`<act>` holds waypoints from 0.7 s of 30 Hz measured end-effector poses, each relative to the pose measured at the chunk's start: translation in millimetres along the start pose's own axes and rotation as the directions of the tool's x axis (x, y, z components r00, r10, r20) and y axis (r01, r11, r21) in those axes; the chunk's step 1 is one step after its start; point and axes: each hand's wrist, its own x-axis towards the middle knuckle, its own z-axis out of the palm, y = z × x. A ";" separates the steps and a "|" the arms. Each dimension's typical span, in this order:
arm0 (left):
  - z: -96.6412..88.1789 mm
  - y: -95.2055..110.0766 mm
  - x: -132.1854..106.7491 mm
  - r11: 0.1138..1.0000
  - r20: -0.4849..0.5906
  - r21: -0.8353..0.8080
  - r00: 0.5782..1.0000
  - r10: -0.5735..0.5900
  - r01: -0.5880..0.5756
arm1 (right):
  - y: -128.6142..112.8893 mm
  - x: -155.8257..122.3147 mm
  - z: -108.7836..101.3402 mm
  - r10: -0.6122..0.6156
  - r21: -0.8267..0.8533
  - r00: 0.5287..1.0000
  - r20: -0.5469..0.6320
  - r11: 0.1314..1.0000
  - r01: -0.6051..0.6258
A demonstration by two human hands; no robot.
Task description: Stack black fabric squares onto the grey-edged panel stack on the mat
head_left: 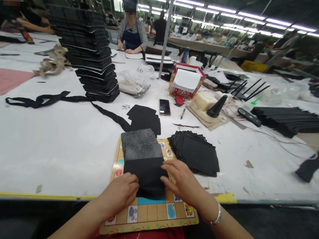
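A black fabric piece (147, 173) lies on a colourful game board (152, 215) at the table's near edge, overlapping grey felt-like pieces (140, 142) behind it. My left hand (123, 193) rests curled on the piece's lower left edge, fingers pressed on the cloth. My right hand (182, 181) lies on its right edge, fingers bent and touching the fabric. A fanned stack of black squares (197, 151) sits just right of the board.
A tall stack of black pieces (91, 53) stands at the back left. A phone (165, 107), a pen, a red box (186, 81), more black pieces (144, 118) and a black strap (54, 99) lie on the white table. Other people work at the far side.
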 end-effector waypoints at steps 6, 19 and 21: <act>-4.2 -12.1 8.5 0.986 -0.007 -0.166 1.000 0.000 -0.001 | -44.3 -3.6 24.3 -0.129 0.041 0.964 0.231 0.992 0.123; -1.2 -3.7 -35.2 0.944 -0.626 -0.304 0.720 -0.298 0.126 | -23.7 10.6 28.4 0.182 0.433 0.954 0.237 0.860 -0.271; 6.7 6.2 -35.6 0.982 -0.628 -0.188 0.766 -0.138 0.024 | -20.4 12.0 29.8 0.198 0.479 0.947 0.252 0.825 -0.300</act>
